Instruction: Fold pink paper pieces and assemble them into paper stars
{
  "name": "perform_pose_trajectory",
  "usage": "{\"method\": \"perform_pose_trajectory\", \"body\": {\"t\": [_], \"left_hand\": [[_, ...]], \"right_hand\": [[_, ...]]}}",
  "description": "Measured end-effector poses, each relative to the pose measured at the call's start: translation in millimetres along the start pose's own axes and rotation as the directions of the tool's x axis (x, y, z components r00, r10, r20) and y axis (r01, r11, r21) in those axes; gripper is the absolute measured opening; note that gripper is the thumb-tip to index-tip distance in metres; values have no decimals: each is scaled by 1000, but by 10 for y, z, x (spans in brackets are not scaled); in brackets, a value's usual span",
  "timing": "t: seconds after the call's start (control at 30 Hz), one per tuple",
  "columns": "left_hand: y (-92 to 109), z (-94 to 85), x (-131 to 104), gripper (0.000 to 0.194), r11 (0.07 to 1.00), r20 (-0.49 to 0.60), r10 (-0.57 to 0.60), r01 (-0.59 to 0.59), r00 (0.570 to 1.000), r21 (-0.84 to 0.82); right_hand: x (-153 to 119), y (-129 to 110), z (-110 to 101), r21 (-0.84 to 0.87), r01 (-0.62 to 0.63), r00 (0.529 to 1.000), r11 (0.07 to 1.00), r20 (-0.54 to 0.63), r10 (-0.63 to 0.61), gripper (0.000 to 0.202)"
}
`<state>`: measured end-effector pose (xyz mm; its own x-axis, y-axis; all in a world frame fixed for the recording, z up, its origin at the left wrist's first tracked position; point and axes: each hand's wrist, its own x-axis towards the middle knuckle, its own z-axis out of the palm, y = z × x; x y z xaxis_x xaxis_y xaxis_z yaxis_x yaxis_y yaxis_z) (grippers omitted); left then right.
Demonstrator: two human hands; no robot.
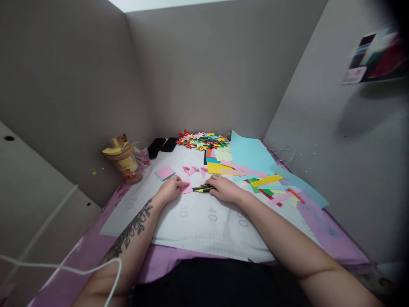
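Observation:
My left hand (171,189) is at a pink paper square (187,187), its fingers closed on the left edge and one fingertip pressed onto it. To the right, my right hand (225,188) has its fingers closed over the right end of a slim black-and-yellow tool (203,188). The tool's dark tip points left and reaches the pink square; I cannot make out whether it is scissors or a cutter. Just beyond lie several small folded pink paper pieces (191,171). A stack of paper squares (165,172), pink on top, sits past my left hand.
A heap of colourful folded paper stars (203,140) lies at the back. Right of it are a large light-blue sheet (249,149) and loose paper strips (266,181). Two black flat objects (156,148) and a lidded cup (124,160) stand left. Grey panels (204,68) enclose the table.

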<state>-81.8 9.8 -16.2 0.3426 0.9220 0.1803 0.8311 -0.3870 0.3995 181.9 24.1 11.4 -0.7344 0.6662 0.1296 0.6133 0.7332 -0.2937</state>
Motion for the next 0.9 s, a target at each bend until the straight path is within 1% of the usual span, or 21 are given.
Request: {"method": "perform_pose_trajectory", "body": {"t": [0.23, 0.33, 0.47, 0.67, 0.77, 0.83, 0.87, 0.9], "left_hand": [[23, 1, 10, 31, 999, 35, 3, -5, 999, 47], [50, -10, 10, 30, 998, 27, -11, 9, 1000, 57], [75, -21, 7, 33, 998, 22, -21, 20, 1000, 54], [95, -38, 10, 30, 998, 36, -16, 14, 999, 60], [101, -45, 3, 29, 997, 44, -32, 29, 999, 70], [102, -46, -10, 30, 997, 36, -24, 21, 999, 76], [104, -45, -18, 30, 997, 28, -11, 9, 1000, 79], [108, -45, -26, 30, 996, 18, 5, -7, 1000, 84]], "right_hand": [[-12, -16, -16, 6, 7, 999, 1000, 31, -7, 30], [-37, -16, -42, 6, 2, 999, 1000, 43, -3, 30], [-75, -22, -82, 11, -8, 999, 1000, 53, 8, 30], [-131, -93, -125, 78, 6, 996, 997, 92, -13, 33], [-148, -59, -192, 159, 28, 995, 987, 94, -44, 33], [-158, 58, -255, 224, 39, 996, 974, 64, -55, 33], [-165, 149, -282, 237, 18, 1000, 971, 8, -21, 33], [-173, 258, -301, 227, -29, 996, 973, -78, 48, 33]]}}
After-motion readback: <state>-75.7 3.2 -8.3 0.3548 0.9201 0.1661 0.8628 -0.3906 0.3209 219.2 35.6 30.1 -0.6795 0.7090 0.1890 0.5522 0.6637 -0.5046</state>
